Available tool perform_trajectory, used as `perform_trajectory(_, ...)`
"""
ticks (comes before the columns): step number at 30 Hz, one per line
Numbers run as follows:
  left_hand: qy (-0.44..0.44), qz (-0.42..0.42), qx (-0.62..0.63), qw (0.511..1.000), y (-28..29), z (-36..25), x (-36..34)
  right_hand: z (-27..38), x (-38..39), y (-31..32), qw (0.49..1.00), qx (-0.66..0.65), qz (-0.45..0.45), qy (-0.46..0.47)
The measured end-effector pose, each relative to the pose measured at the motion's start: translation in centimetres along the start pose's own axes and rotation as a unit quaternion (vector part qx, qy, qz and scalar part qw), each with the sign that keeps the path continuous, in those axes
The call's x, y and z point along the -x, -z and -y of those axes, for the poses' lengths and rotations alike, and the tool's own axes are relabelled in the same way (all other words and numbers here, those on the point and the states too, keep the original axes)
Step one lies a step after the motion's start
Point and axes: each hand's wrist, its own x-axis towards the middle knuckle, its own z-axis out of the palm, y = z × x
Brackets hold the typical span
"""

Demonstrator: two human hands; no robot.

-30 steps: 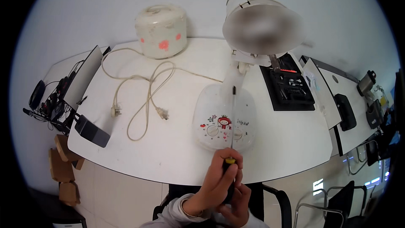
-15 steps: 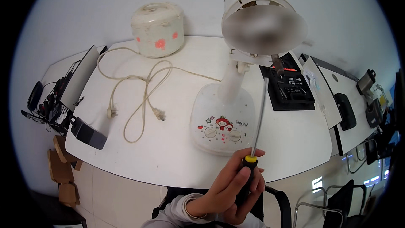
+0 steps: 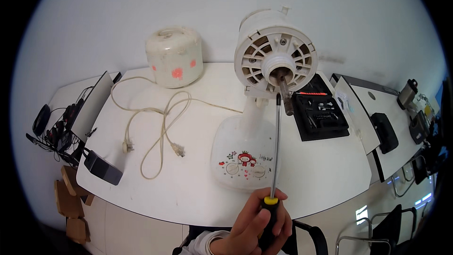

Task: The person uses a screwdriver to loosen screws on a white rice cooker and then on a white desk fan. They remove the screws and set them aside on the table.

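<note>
My left hand (image 3: 247,229) is wrapped round the black-and-yellow handle of a long screwdriver (image 3: 276,151), its thumb along the front. Low on that handle, my right hand (image 3: 279,242) closes too, partly hidden and cut off by the lower edge. The steel shaft points up and away; its dark tip appears just below the front of a bladeless white table fan (image 3: 252,66). A brownish rod (image 3: 286,97) sticks out of the fan's hub beside the tip. The fan's base (image 3: 226,137) carries two dials and red cartoon figures.
A white rice cooker (image 3: 177,59) stands at the back left. Beige power cords (image 3: 163,137) loop across the white table (image 3: 188,196). Right of the fan lies an opened black tool case (image 3: 323,115). A dark box-shaped device (image 3: 101,167) sits at the left edge.
My view has tilted up, so the table sits lower. A blurred patch hid the fan front earlier; now its grille and hub show. The screwdriver stays in my hands, its tip shifted left.
</note>
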Motion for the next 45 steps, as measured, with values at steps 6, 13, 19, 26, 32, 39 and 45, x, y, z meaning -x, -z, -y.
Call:
perform_trajectory(6,-0.059,0.086,-0.078,0.991,1.0,1.9,0.8,0.1,0.2,0.2,1.000,-0.002,0.000,0.002)
perform_trajectory(13,-0.064,0.118,-0.075,0.988,0.8,2.8,1.1,0.3,0.3,0.5,1.000,-0.003,-0.002,0.005)
perform_trajectory(19,-0.054,0.066,-0.057,0.995,0.3,1.8,1.0,0.5,0.5,0.7,1.000,-0.005,-0.002,0.010)
perform_trajectory(26,-0.041,0.063,-0.071,0.995,0.2,1.4,1.2,0.5,0.7,0.8,1.000,-0.001,-0.007,0.019)
perform_trajectory(32,-0.046,0.083,-0.076,0.993,0.2,1.0,1.3,0.5,1.2,1.0,0.999,0.001,-0.014,0.031)
perform_trajectory(39,-0.022,0.131,-0.073,0.988,0.1,1.6,2.4,0.6,2.0,1.9,0.996,0.006,-0.030,0.080)
perform_trajectory(45,-0.167,0.224,-0.659,0.699,0.1,-4.9,-4.0,3.6,-4.0,3.1,0.914,0.162,-0.323,0.182)
